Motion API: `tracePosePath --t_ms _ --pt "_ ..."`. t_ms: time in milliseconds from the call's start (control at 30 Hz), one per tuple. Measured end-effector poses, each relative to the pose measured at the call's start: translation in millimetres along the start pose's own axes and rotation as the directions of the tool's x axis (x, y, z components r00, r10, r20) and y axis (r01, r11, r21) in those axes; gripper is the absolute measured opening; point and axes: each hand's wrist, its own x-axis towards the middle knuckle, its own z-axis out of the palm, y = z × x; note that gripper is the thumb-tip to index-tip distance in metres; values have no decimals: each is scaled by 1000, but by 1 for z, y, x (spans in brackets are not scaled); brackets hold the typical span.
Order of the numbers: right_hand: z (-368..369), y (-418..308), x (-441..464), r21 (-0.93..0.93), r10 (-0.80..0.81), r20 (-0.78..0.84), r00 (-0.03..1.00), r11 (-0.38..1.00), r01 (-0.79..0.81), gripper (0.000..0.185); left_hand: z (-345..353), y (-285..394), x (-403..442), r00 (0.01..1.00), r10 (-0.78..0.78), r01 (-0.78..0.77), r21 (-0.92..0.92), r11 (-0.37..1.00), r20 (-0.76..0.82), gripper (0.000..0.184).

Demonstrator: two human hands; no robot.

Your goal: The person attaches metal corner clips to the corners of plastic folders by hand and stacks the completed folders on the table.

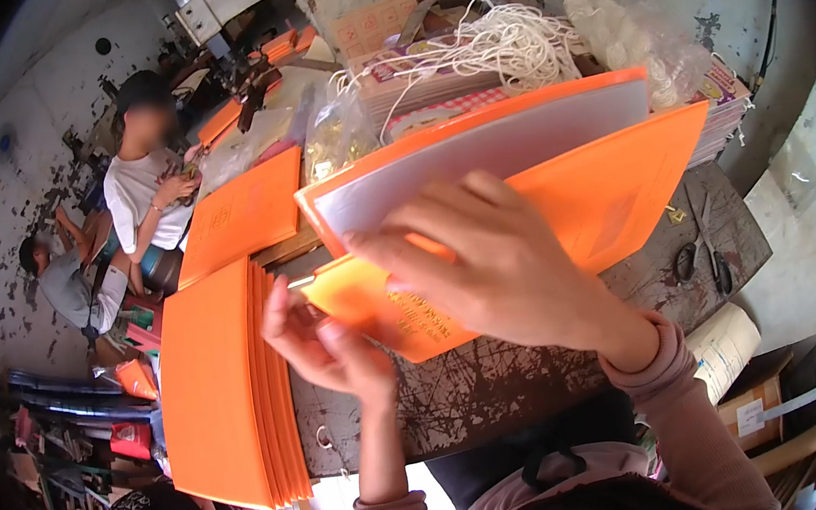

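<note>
An orange folder (pixel 614 206) with dark printed lettering stands opened in front of me, tilted above the table. Its other cover shows a pale grey inner side (pixel 516 142). My right hand (pixel 490 271) grips it near the upper edge of the front cover, thumb and fingers bent over it. My left hand (pixel 333 349) is at the folder's lower left corner, with fingers curled but apart; a short whitish strip shows by the fingertips. Close to that hand, a thick stack of orange folders (pixel 212 388) lies at the table's left side.
Scissors (pixel 700 252) lie on the scratched dark table (pixel 543 381) at right. White cord (pixel 525 40) is heaped on stacked cardboard behind the folder, beside plastic bags (pixel 628 23). Another orange folder (pixel 247 213) lies further left. A person in a white shirt (pixel 143 184) sits beyond; other people are at left.
</note>
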Motion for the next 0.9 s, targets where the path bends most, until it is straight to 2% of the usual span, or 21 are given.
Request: tracePosePath --t_ms 33,100,133,167,233,300,333,367,567,633,700,733,800,833,900 --pt "0 0 0 -25 -25 -12 1000 999 24 32 4 5 9 998 -66 64 -100 993 -15 50" --pt "0 -2 -2 -50 -35 -8 999 998 35 29 1 8 22 955 -290 295 -294 909 61 46" --pt "0 -2 -2 -54 -48 -29 998 997 46 29 -8 1 23 941 -293 335 -338 880 171 42" --pt "0 -1 -2 -62 -60 -53 997 996 57 29 -11 -1 23 934 -314 354 -320 879 172 40" --pt "4 -2 -4 25 -23 -46 999 999 25 35 -10 -3 17 932 -324 361 -432 827 160 39" --pt "1 -6 -5 1 -13 -6 1000 1000 13 33 -7 -4 11 932 -356 346 -465 815 70 38" --pt "8 -5 -5 -7 -27 -81 996 1000 27 33 -8 -3 9 925 -373 358 -500 789 74 37" --pt "8 -6 -6 -32 -37 -87 996 999 34 32 -8 -2 8 912 -404 380 -517 767 71 37" --pt "15 -8 -6 -35 -17 -111 994 999 14 30 -12 2 8 889 -443 438 -499 748 116 38" --pt "15 -8 -7 -2 -3 -128 992 1000 3 32 -11 0 9 888 -438 445 -507 738 141 44" --pt "15 -5 -7 -30 -12 -125 992 1000 8 33 -5 5 13 889 -453 442 -380 812 68 51" --pt "15 -4 -7 -50 -24 -118 993 999 18 35 -1 7 12 890 -453 437 -383 814 55 51" --pt "12 0 -6 -23 -41 -108 993 999 39 34 4 11 14 933 -355 358 -271 893 65 56" --pt "11 0 -5 0 -45 -106 993 999 45 33 9 15 14 945 -325 318 -313 895 30 48" --pt "5 1 -3 -20 -64 -80 995 998 63 33 3 0 8 963 -240 205 -238 949 -126 35"
